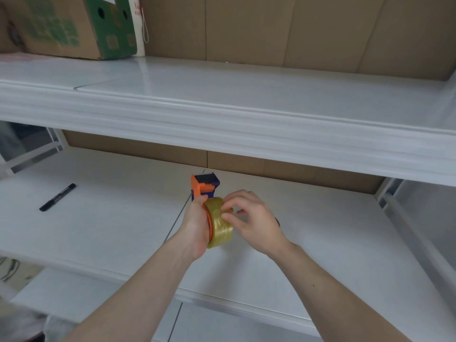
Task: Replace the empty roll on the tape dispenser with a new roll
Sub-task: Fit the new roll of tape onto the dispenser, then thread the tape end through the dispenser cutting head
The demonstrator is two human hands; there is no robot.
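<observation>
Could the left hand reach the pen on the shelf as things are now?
Probably not right away. The left hand is gripping the dispenser with the tape roll on it. The pen lies to its left on the shelf with nothing between, so the path looks free once the hand lets go.

One view only: head cam, wide-angle, looking fwd and down at a white lower shelf point(103, 218) from close above. Both forearms enter from bottom edge, hands near frame centre. Upper shelf point(222, 95) crosses mid-frame, cardboard backing point(271, 28) behind. Edges bend w/ lens distortion.
</observation>
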